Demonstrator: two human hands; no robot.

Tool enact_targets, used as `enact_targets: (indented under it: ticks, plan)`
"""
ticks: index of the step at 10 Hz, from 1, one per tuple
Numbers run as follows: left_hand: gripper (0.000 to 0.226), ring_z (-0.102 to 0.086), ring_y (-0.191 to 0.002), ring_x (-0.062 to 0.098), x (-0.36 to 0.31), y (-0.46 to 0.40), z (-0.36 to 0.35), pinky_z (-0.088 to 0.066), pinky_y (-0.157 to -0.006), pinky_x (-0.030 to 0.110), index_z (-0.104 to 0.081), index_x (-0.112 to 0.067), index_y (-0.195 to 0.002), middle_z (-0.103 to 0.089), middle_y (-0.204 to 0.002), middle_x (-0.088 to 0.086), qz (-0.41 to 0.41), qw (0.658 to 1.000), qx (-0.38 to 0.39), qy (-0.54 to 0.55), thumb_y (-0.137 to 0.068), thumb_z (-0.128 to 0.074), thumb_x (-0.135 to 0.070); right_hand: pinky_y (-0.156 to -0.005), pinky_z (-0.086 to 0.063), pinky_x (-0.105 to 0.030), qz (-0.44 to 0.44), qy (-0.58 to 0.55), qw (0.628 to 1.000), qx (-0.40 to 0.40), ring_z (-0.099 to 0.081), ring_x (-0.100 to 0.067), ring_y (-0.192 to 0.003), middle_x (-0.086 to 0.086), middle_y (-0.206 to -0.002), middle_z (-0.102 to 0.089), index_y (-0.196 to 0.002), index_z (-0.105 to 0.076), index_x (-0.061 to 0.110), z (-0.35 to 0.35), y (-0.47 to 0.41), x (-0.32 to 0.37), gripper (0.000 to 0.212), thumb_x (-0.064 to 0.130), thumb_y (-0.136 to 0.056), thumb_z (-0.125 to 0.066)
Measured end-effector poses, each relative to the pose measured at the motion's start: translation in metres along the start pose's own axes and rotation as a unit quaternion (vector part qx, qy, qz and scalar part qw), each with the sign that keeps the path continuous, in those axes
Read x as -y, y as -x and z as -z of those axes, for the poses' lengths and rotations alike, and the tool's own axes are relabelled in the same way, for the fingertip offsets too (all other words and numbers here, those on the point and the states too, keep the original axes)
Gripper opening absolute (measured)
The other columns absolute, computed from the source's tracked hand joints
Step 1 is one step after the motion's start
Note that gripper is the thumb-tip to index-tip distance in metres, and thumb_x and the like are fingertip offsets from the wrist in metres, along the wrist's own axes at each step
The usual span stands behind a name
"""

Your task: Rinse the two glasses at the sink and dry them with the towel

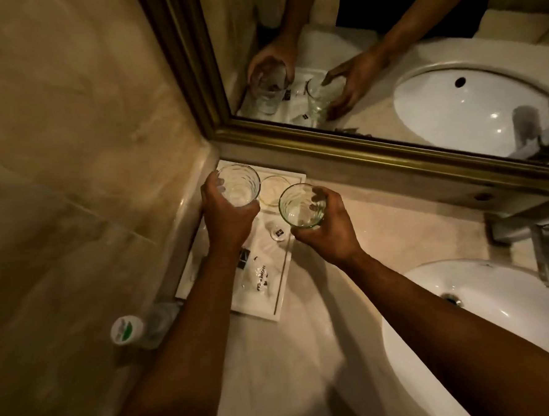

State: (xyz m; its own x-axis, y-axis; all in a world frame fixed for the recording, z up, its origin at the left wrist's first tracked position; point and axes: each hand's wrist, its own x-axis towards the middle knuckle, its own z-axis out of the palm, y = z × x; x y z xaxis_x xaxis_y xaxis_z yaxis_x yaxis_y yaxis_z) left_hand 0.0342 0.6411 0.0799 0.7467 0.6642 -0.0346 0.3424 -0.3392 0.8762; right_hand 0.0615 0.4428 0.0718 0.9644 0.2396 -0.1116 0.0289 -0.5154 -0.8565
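Beige marble counter (381,233), white tray (281,291), basin (467,340), gilt-framed mirror (327,146), left hand (227,217) fingers wrapped round left glass (239,186), right hand (327,225) gripping right glass (302,206)

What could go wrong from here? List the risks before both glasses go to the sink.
1. Each hand grips one glass: the left hand holds the left glass, the right hand the right glass. With no hand free, working the faucet may be awkward.
2. The glasses sit close together and could knock.
3. Both are raised over the tray and the stone counter; a slip would likely break one.
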Motion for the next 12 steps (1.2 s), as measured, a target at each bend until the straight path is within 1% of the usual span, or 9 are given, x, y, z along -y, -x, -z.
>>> enact_targets:
  ticks: [2, 4, 5, 6, 7, 9, 10, 11, 12]
  plan:
    - [0.098, -0.054, -0.126, 0.023, 0.016, -0.037, -0.017, -0.048, -0.105, 0.038, -0.041, -0.014, -0.144, -0.052, -0.139, 0.008, 0.015, 1.0, -0.01, 0.008, -0.06, -0.089, -0.008, -0.101, -0.046, -0.022, 0.007, 0.009, 1.0, 0.0, -0.053, -0.016, -0.123, -0.005, -0.136, -0.052, -0.141, -0.043, 0.012, -0.021, -0.039, 0.007, 0.095, 0.013, -0.06, -0.092]
    - [0.096, -0.052, -0.131, 0.025, 0.031, -0.055, -0.026, -0.042, -0.104, 0.027, -0.042, -0.013, -0.147, -0.052, -0.142, 0.01, 0.027, 0.999, -0.025, -0.008, -0.062, -0.086, -0.005, -0.104, -0.048, -0.033, 0.007, 0.024, 1.0, 0.01, -0.053, -0.021, -0.124, -0.009, -0.137, -0.05, -0.14, -0.043, 0.009, -0.038, -0.069, 0.005, 0.095, 0.017, -0.06, -0.093]
    - [0.097, -0.049, -0.134, 0.025, 0.034, -0.057, -0.027, -0.035, -0.102, 0.017, -0.04, -0.009, -0.15, -0.05, -0.145, 0.013, 0.028, 0.999, -0.03, -0.007, -0.065, -0.086, -0.003, -0.104, -0.048, -0.033, 0.007, 0.024, 1.0, 0.015, -0.053, -0.023, -0.123, -0.01, -0.136, -0.05, -0.139, -0.043, 0.007, -0.046, -0.078, 0.002, 0.095, 0.018, -0.06, -0.093]
    - [0.099, -0.048, -0.136, 0.026, 0.033, -0.06, -0.028, -0.037, -0.107, 0.022, -0.039, -0.008, -0.151, -0.05, -0.147, 0.013, 0.024, 0.999, -0.033, -0.005, -0.064, -0.087, -0.004, -0.104, -0.047, -0.032, 0.011, 0.024, 1.0, 0.015, -0.053, -0.022, -0.123, -0.01, -0.136, -0.05, -0.139, -0.043, 0.007, -0.051, -0.082, 0.002, 0.094, 0.016, -0.06, -0.093]
    - [0.104, -0.046, -0.14, 0.027, 0.031, -0.062, -0.029, -0.039, -0.115, 0.035, -0.036, -0.009, -0.153, -0.049, -0.15, 0.014, 0.02, 0.999, -0.036, -0.028, -0.065, -0.09, -0.009, -0.105, -0.045, -0.029, 0.01, 0.031, 0.999, 0.019, -0.051, -0.019, -0.124, -0.009, -0.138, -0.048, -0.141, -0.042, 0.008, -0.056, -0.089, 0.001, 0.097, 0.018, -0.06, -0.094]
    - [0.106, -0.043, -0.142, 0.03, 0.035, -0.063, -0.031, -0.039, -0.116, 0.039, -0.03, -0.01, -0.157, -0.045, -0.154, 0.015, 0.013, 0.998, -0.027, -0.049, -0.069, -0.088, -0.013, -0.107, -0.04, -0.026, 0.008, 0.025, 0.999, 0.027, -0.048, -0.021, -0.129, -0.011, -0.141, -0.045, -0.145, -0.038, 0.008, -0.057, -0.091, -0.001, 0.099, 0.017, -0.062, -0.092]
    - [0.108, -0.04, -0.145, 0.028, 0.032, -0.061, -0.028, -0.034, -0.116, 0.032, -0.026, -0.012, -0.158, -0.041, -0.157, 0.014, 0.011, 0.999, -0.018, -0.049, -0.07, -0.089, -0.012, -0.111, -0.04, -0.03, -0.002, 0.026, 0.999, 0.032, -0.047, -0.021, -0.131, -0.011, -0.143, -0.045, -0.146, -0.037, 0.01, -0.059, -0.092, -0.002, 0.101, 0.02, -0.062, -0.091]
    - [0.11, -0.034, -0.148, 0.029, 0.032, -0.049, -0.024, -0.026, -0.115, 0.024, -0.021, -0.011, -0.16, -0.035, -0.161, 0.016, 0.015, 0.999, -0.007, -0.05, -0.072, -0.088, -0.01, -0.108, -0.047, -0.043, -0.001, 0.019, 0.999, 0.032, -0.05, -0.022, -0.13, -0.007, -0.141, -0.05, -0.145, -0.039, 0.015, -0.056, -0.088, -0.005, 0.101, 0.036, -0.059, -0.087]
    - [0.106, -0.034, -0.148, 0.033, 0.036, -0.038, -0.022, -0.03, -0.119, 0.035, -0.021, -0.009, -0.159, -0.035, -0.16, 0.02, 0.031, 0.999, -0.018, -0.026, -0.075, -0.086, -0.01, -0.103, -0.051, -0.043, -0.005, 0.011, 1.0, 0.026, -0.052, -0.024, -0.126, -0.008, -0.141, -0.05, -0.145, -0.038, 0.018, -0.05, -0.079, -0.009, 0.09, 0.032, -0.068, -0.083]
